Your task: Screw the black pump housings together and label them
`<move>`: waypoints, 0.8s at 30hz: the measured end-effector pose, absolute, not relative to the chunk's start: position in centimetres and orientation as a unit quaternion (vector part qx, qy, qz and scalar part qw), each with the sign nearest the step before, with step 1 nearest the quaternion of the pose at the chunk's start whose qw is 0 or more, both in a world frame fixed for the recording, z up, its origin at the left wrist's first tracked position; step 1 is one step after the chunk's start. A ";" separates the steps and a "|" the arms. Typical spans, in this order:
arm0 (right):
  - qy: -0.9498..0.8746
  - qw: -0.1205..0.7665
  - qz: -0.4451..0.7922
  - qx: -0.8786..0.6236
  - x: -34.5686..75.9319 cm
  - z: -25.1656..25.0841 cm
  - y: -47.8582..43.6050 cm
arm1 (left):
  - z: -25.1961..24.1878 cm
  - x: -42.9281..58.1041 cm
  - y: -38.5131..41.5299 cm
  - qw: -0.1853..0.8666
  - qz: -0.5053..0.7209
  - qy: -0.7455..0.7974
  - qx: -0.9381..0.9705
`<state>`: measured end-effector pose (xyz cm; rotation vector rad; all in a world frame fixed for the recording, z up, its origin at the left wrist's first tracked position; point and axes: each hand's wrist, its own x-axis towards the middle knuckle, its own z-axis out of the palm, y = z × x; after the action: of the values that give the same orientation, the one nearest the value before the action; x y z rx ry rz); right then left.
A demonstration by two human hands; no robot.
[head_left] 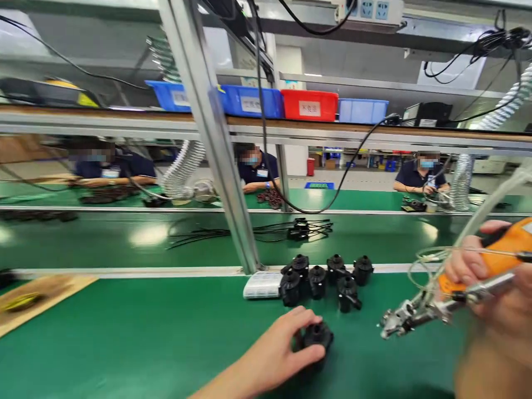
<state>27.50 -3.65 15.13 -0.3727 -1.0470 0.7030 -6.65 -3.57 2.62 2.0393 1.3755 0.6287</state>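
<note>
My left hand is wrapped round a black plastic housing that stands on the green bench top, with thumb and fingers on either side of it. On the right, my right hand grips an orange power screwdriver, held above the bench. Its metal nose points left and down, and a clear hose and thin tubes run to it. The nose is apart from the housing in my left hand. Several similar black housings stand in a group just behind.
A white plastic case lies beside the group. A metal post rises behind it. Black cables lie on the green strip beyond. Blue bins and a red bin sit on the shelf. Several people in masks work opposite.
</note>
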 end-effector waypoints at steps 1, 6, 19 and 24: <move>-0.486 0.778 0.357 -0.175 27.2 15.2 -3.3 | 1.6 -4.1 -3.0 0.308 0.267 0.495 0.767; -0.518 0.755 0.334 -0.225 24.8 14.2 -1.9 | -2.5 2.1 -1.4 0.405 0.350 0.489 0.689; -0.566 0.719 0.310 -0.258 22.5 13.1 -0.1 | -2.5 2.6 -1.2 0.475 0.351 0.462 0.662; -0.565 0.721 0.284 -0.283 20.5 12.8 0.0 | -2.6 2.6 -1.1 0.488 0.352 0.441 0.667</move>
<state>20.53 0.05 12.78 -0.6259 -1.2486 0.6279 2.57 -1.13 -2.61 1.6214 1.0713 0.8550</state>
